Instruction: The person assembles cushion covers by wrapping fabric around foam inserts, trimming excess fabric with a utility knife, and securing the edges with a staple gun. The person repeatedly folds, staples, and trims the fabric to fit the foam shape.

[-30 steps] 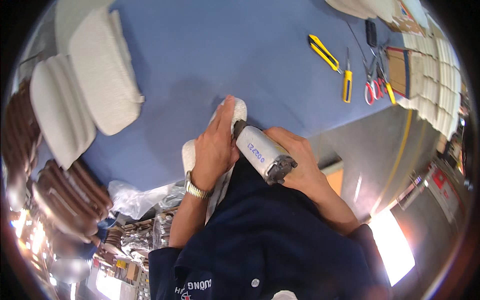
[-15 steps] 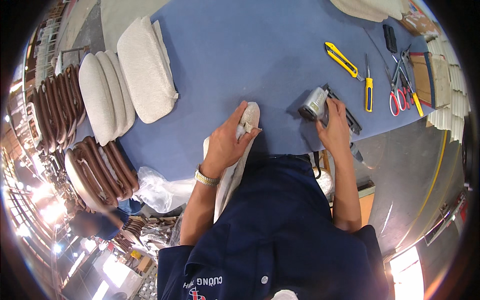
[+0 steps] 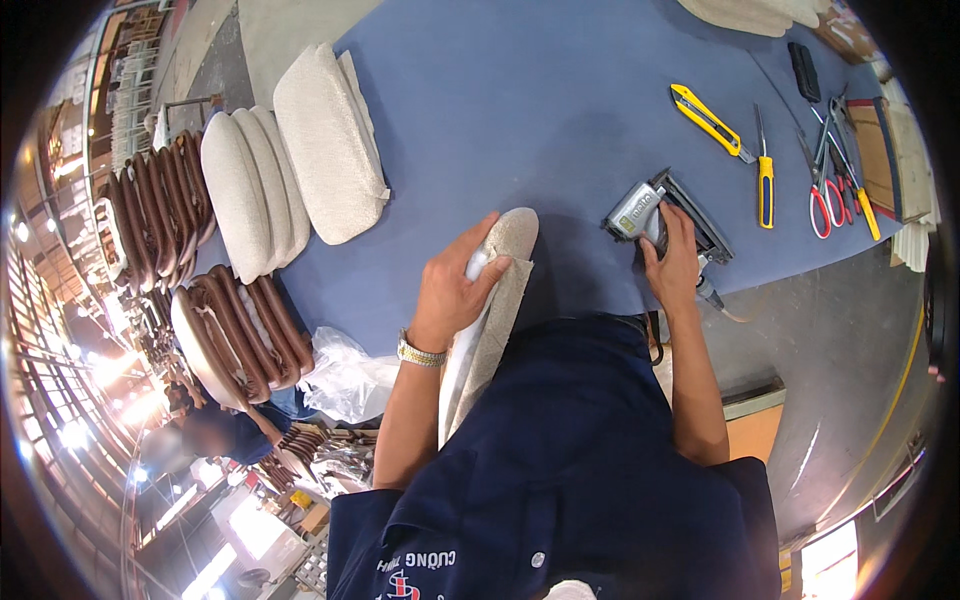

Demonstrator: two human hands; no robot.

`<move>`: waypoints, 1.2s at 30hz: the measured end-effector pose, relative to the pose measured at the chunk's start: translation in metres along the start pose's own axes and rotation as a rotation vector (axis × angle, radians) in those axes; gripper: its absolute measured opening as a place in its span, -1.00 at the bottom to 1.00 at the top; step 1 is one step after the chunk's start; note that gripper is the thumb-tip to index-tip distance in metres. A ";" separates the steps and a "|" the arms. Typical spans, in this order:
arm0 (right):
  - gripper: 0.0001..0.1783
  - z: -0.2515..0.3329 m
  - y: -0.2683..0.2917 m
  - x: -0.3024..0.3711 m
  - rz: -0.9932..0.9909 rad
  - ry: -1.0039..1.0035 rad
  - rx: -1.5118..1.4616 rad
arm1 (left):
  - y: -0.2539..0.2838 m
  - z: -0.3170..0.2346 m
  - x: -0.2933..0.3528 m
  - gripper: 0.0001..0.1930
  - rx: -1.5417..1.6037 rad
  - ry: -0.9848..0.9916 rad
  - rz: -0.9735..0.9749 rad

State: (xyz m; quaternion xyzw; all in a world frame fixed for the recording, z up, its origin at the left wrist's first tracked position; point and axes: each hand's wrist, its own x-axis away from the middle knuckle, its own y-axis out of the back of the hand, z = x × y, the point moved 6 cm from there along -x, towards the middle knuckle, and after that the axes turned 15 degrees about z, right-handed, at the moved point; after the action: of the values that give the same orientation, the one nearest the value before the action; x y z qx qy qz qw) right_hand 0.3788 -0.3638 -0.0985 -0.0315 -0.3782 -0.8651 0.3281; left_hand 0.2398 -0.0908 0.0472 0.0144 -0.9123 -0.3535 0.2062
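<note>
My left hand [image 3: 455,292] is closed round a long padded cushion [image 3: 518,232] covered in beige fabric, held on edge against my front. Its thumb presses near the fabric's edge, and white padding shows beside a loose flap [image 3: 512,300]. The cushion's lower end is hidden by my forearm and shirt. To the right, my right hand [image 3: 675,262] grips a silver and black pneumatic staple gun [image 3: 632,212] at the table's near edge. The gun lies on its side, apart from the cushion, with its air hose fitting [image 3: 710,294] below the hand.
Beige cushions [image 3: 330,150] and brown padded pieces [image 3: 240,335] stand at left, near clear plastic [image 3: 345,375]. At right lie a yellow utility knife [image 3: 712,122], a screwdriver [image 3: 766,190], red-handled scissors [image 3: 826,205] and pliers. Another person [image 3: 225,435] is at lower left.
The cushion's fabric flap, earlier bunched at my left fingertips, now hangs along its right side. The staple gun has turned slightly in my right hand. The whole view has shifted a little.
</note>
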 end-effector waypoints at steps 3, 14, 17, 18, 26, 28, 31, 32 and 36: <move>-0.29 -0.001 0.001 0.002 -0.031 0.020 0.000 | 0.004 -0.003 0.005 -0.58 -0.036 -0.040 -0.095; -0.71 0.124 -0.006 0.007 0.225 0.332 -0.398 | 0.001 -0.009 0.010 -0.73 -0.089 -0.058 -0.235; -0.72 0.147 -0.025 0.004 0.382 0.386 -0.592 | 0.005 -0.017 0.014 -0.77 -0.226 -0.036 -0.263; -0.71 0.149 -0.026 0.004 0.377 0.412 -0.592 | 0.006 -0.020 0.017 -0.79 -0.231 -0.027 -0.302; -0.49 0.175 -0.019 -0.003 0.334 0.451 -0.574 | -0.003 -0.029 0.031 -0.82 -0.026 0.088 -0.545; -0.48 0.179 -0.025 -0.008 0.369 0.505 -0.564 | -0.005 -0.030 0.034 -0.81 -0.052 0.047 -0.555; -0.47 0.180 -0.028 -0.012 0.388 0.560 -0.507 | -0.006 -0.030 0.036 -0.80 -0.066 0.027 -0.559; -0.47 0.181 -0.029 -0.013 0.387 0.574 -0.480 | -0.006 -0.029 0.036 -0.81 -0.066 0.026 -0.558; -0.49 0.180 -0.028 -0.012 0.404 0.547 -0.535 | -0.006 -0.024 0.038 -0.82 0.016 0.031 -0.561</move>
State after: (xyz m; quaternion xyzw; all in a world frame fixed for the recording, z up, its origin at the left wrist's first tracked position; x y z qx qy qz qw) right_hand 0.3367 -0.2215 0.0085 0.0419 -0.0259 -0.8275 0.5593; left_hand 0.2133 -0.1173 0.0736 0.2733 -0.8721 -0.3894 0.1144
